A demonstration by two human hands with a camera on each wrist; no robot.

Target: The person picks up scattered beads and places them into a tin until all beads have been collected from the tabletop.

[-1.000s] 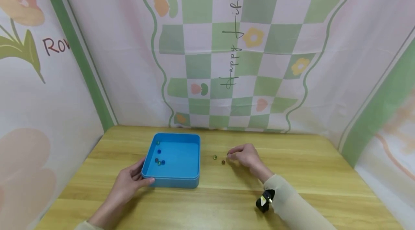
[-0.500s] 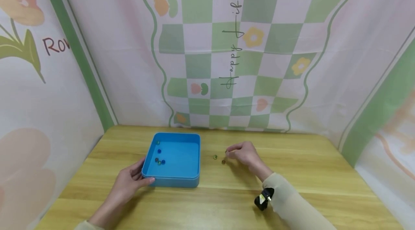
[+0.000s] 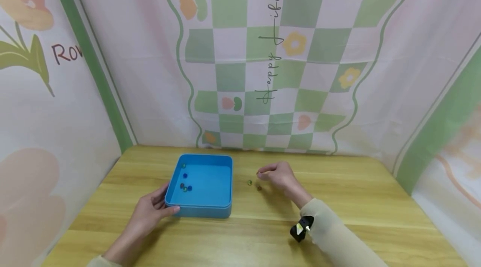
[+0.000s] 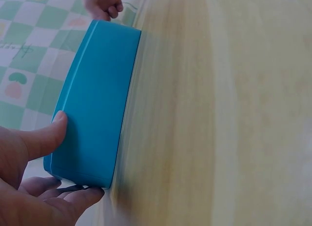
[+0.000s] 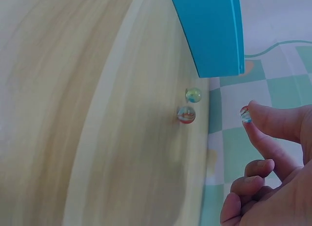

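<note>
A square blue box (image 3: 210, 211), open at the top, stands on the table with several small marbles inside, among them a dark blue marble (image 3: 185, 176). My left hand (image 3: 146, 214) grips its near left corner, thumb on the front wall (image 4: 97, 99) and fingers around the side. Right of the box, my right hand (image 3: 281, 176) pinches a clear marble with red and blue streaks (image 5: 245, 114) between thumb and index finger, raised above the table. Below that hand lie a green marble (image 5: 193, 94) and a reddish-brown marble (image 5: 186, 114), close together on the wood.
The wooden table (image 3: 240, 242) reaches back to a hanging cloth (image 3: 259, 70) with green checks and flowers. More printed cloth closes off both sides. A small black device (image 3: 302, 228) is strapped at the right sleeve (image 3: 338, 233).
My right hand has risen from the table with the pinched marble and shifted slightly left toward the box. The left hand and the box have stayed in place.
</note>
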